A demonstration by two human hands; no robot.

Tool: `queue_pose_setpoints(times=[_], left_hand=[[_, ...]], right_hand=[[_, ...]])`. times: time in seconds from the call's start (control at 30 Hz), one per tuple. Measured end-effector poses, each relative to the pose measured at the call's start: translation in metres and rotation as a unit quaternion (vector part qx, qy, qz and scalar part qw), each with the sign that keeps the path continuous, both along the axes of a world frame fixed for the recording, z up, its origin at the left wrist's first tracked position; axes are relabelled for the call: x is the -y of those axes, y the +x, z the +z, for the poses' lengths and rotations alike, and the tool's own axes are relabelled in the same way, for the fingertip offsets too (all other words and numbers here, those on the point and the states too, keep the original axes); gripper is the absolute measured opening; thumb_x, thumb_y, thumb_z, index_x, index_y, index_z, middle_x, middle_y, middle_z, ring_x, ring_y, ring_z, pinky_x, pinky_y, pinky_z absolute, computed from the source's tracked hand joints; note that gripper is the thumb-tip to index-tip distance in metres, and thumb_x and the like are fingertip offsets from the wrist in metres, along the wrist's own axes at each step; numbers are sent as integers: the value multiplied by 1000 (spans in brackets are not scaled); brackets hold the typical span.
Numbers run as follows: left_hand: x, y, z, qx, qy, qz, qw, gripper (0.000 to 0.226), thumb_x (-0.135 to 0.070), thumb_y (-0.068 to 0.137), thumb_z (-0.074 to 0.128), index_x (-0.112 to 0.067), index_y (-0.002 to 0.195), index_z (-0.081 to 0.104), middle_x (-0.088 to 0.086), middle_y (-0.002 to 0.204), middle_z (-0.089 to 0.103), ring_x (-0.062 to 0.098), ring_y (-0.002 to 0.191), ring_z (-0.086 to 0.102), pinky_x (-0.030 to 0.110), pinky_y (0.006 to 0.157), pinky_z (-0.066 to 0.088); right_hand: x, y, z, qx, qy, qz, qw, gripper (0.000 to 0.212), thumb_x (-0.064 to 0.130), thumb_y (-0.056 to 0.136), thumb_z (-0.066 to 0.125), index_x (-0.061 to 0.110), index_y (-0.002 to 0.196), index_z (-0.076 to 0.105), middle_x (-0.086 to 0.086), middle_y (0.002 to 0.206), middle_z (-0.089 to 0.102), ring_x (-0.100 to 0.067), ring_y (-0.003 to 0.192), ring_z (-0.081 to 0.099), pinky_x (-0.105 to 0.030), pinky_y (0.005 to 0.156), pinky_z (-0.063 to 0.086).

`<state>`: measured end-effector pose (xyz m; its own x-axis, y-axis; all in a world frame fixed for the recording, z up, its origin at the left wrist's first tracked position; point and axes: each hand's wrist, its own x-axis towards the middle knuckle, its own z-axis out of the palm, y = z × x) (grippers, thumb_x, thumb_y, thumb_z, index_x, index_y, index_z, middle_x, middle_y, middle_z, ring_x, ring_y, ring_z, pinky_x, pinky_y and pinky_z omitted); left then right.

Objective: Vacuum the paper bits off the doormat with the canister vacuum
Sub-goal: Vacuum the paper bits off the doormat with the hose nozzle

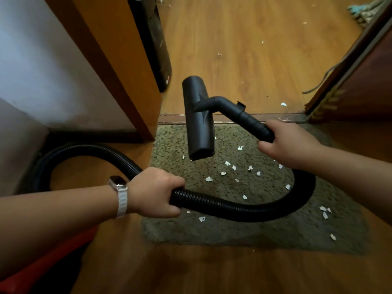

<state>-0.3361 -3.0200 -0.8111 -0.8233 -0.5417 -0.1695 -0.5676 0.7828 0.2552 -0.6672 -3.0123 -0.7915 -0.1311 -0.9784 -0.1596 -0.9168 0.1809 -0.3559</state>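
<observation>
Red object (42, 264), lower left corner, lying partly under the left forearm; what it is cannot be told. Wooden floor (191, 272) running beneath everything. Left hand (154, 193), with a pale-strapped watch (119, 187) at the wrist, wrapping closed around the black ribbed hose (222, 205), which is looping back along the wall at left and curving forward over the doormat (212, 232) to the right. Doormat, greenish and shaggy, lying flat on the floor against the door threshold (233, 118). White paper bits (209, 178) lying scattered over its middle and right side, mostly between the 2 hands and under the hose loop; a few more dotting the far floor. Right hand (290, 143) gripping closed around the rigid black tube (252, 122) at the hose end. Floor nozzle (199, 122) hanging at the tube's tip, turned lengthwise, raised above the mat's far edge, apart from the bits. Door frame (118, 66) standing at left, a dark object (157, 43) behind it; open door (360, 77) edging in at right.
</observation>
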Motion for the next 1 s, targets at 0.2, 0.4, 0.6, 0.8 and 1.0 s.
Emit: queue_pose_setpoints(times=[0.2, 0.4, 0.6, 0.8, 1.0], left_hand=[[-30, 3, 11, -65, 136, -7, 989, 24, -41, 63, 69, -24, 65, 52, -11, 56, 52, 3, 49, 48, 17, 48, 38], [-58, 18, -11, 41, 212, -42, 975, 27, -46, 70, 64, -22, 75, 54, -3, 65, 59, 12, 61, 55, 17, 54, 35], [-52, -5, -27, 18, 55, -63, 996, 51, -39, 70, 51, -30, 120, 51, -10, 100, 64, 15, 82, 67, 27, 64, 54], [-66, -61, -54, 157, 62, -112, 979, 57, -36, 88, 54, -31, 136, 23, 8, 116, 54, 37, 91, 64, 41, 69, 47], [-72, -75, -72, 118, 32, -148, 981, 47, -18, 88, 54, -19, 132, 38, 5, 116, 53, 29, 100, 57, 42, 77, 46]], right_hand=[[5, -24, -48, -3, 66, -50, 997, 21, 38, 89, 59, 23, 102, 52, 5, 77, 55, -22, 70, 56, -31, 59, 42], [5, -48, -80, 49, 106, -168, 979, 31, 36, 88, 60, 19, 112, 54, -6, 90, 64, -28, 77, 64, -34, 67, 49], [0, -54, -81, 55, 120, -193, 972, 33, 39, 88, 60, 17, 111, 53, -9, 87, 63, -29, 74, 66, -43, 70, 58], [10, -30, -59, 80, 55, -169, 981, 24, 33, 86, 59, 19, 104, 53, -4, 82, 61, -27, 71, 63, -33, 61, 46], [14, -15, -44, 94, 28, -147, 984, 21, 34, 85, 59, 22, 101, 52, -2, 83, 61, -23, 69, 62, -32, 57, 47]])
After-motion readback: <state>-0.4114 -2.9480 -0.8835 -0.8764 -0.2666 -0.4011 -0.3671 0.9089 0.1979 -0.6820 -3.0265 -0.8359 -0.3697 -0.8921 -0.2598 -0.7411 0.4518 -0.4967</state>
